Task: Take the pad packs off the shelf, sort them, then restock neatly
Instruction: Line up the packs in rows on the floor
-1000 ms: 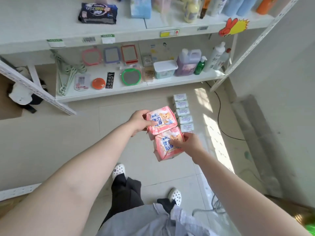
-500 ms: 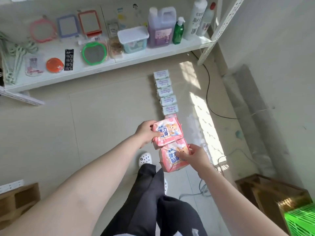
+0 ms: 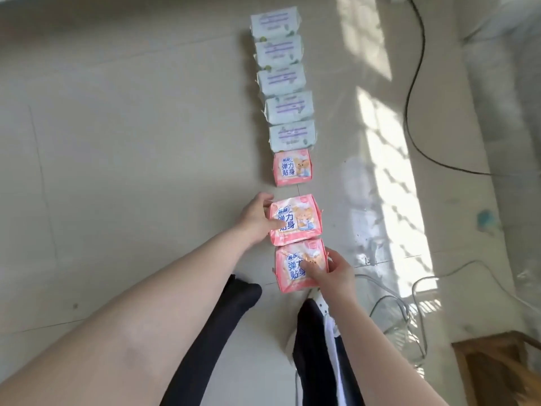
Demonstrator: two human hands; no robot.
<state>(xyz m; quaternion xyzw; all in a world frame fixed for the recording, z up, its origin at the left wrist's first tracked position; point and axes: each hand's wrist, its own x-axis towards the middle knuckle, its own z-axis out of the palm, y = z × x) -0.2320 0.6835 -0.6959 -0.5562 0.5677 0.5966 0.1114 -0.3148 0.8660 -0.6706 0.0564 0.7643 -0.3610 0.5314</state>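
- The pale tiled floor [image 3: 123, 148] is taking up nearly everything in sight, with bright patches of sunlight lying to the right of the row of packs.
- The row itself is running straight up the floor away from the person: 5 white packs [image 3: 285, 80] with purple print are lying end to end, touching or nearly so, at the far end of the row.
- A wooden crate [image 3: 497, 367] is sitting at the lower right, well apart from the row, and a black cable [image 3: 409, 92] is curving across the floor on the row's right side.
- 1 pink pack on the floor [image 3: 292, 167] is lying just at the near end of the white packs, closing the row.
- The left hand [image 3: 257, 221] is gripping the upper pink pack [image 3: 295, 219] by its left edge, thumb across the front, holding it just short of the row's near end.
- The right hand [image 3: 333, 271] is clasping the lower pink pack [image 3: 301, 265] from its right side, thumb on the front, directly below the upper one and touching it.
- Whether these 2 held packs are resting on the floor or hanging above it, I cannot tell.
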